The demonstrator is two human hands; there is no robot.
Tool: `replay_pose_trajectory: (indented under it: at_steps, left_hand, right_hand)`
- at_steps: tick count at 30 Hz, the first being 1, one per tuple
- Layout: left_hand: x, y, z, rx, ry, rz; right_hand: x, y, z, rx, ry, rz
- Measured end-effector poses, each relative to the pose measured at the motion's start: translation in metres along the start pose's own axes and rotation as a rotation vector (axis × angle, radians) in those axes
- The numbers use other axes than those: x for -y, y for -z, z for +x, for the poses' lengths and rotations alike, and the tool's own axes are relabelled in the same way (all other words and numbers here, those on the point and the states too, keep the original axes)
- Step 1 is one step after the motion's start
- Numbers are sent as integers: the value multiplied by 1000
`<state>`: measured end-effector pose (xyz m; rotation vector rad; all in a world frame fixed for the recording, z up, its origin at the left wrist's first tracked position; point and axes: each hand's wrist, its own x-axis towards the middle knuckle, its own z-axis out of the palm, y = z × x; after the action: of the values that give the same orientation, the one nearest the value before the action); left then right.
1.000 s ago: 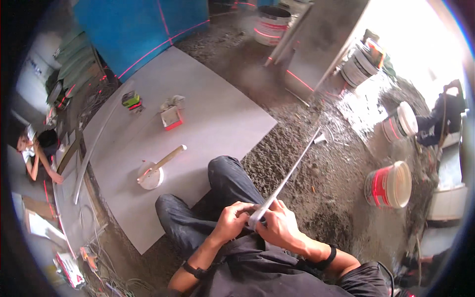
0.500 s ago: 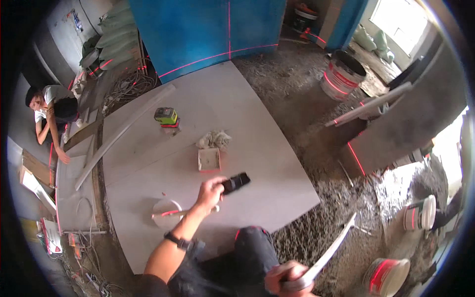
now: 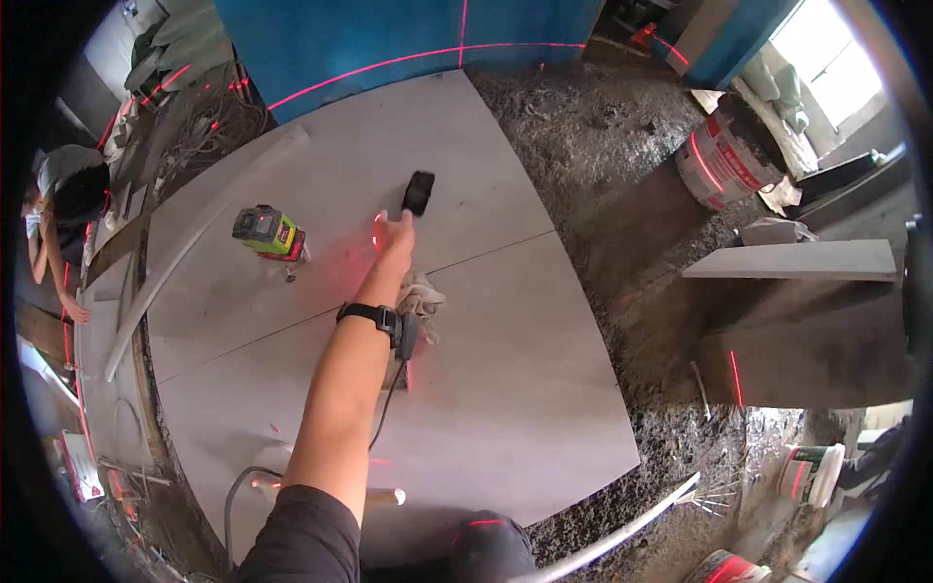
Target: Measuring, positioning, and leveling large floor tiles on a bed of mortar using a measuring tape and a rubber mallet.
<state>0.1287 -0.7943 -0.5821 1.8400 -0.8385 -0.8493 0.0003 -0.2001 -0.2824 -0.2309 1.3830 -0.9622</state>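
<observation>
My left hand (image 3: 396, 233) reaches far forward over the large grey slabs (image 3: 505, 321), its fingers closed on a small black block-like object (image 3: 419, 192). A dark band with a small device and a cable sits on that wrist. Under the forearm are a crumpled pale cloth (image 3: 420, 296) and a small box, mostly hidden. To the left of the hand stands a green and black laser level (image 3: 267, 233). My right hand is out of sight. A long pale strip (image 3: 627, 534) rises from the lower edge, and its near end is cut off.
A pale stick end (image 3: 391, 497) shows beside my forearm. At far left a person (image 3: 73, 194) crouches by boards. Buckets (image 3: 724, 160) stand on the rough wet floor at right. A blue panel (image 3: 389, 39) with red laser lines closes the far side.
My left hand has moved forward with the black object, past the cloth. My right hand has dropped out of view, and the strip it held sits lower. The view has shifted.
</observation>
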Motion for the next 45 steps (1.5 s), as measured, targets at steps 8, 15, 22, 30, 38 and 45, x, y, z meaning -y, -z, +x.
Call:
replay_pose_trajectory:
  at_steps: [8, 15, 22, 30, 38, 45]
  left_hand:
    - [-57, 152, -379, 1692, -291, 330]
    - [-56, 284, -520, 1368, -933, 659]
    - [-65, 476, -488, 1372, 51, 280]
    - [-49, 575, -585, 1147, -92, 7]
    - [-47, 669, -582, 1267, -156, -283]
    - [-23, 676, -575, 772, -544, -22]
  right_hand:
    - [2, -20, 11, -324, -456, 321]
    - [-96, -10, -35, 18, -28, 122]
    - [-74, 54, -59, 257, 52, 452]
    - [-35, 16, -100, 279, 410, -35]
    - [54, -114, -150, 262, 880, -479]
    - [17, -223, -163, 765, 1034, -627]
